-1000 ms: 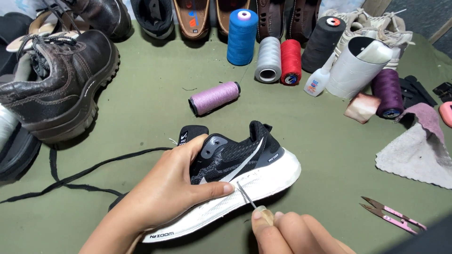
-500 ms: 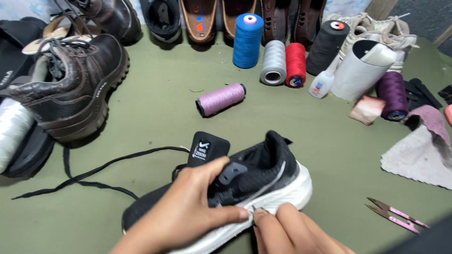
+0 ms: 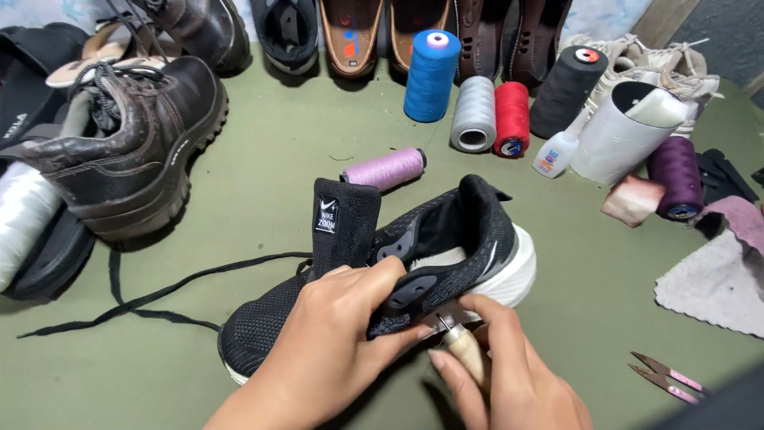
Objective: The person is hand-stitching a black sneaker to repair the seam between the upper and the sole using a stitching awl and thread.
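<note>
Black mesh sneaker sits gripped under the left hand while the right hand closes around a wooden-handled awl (its tip hidden at the sole edge), stitching seemingly unfinished.

A small black rectangular label with white markings is sewn onto the upright tongue of the black sneaker, near the middle of the desk. A small white squeeze bottle with a label in blue and red is seen lying at the far right, between the red thread spool and the white cylinder. No signs or screens are observed.
</note>
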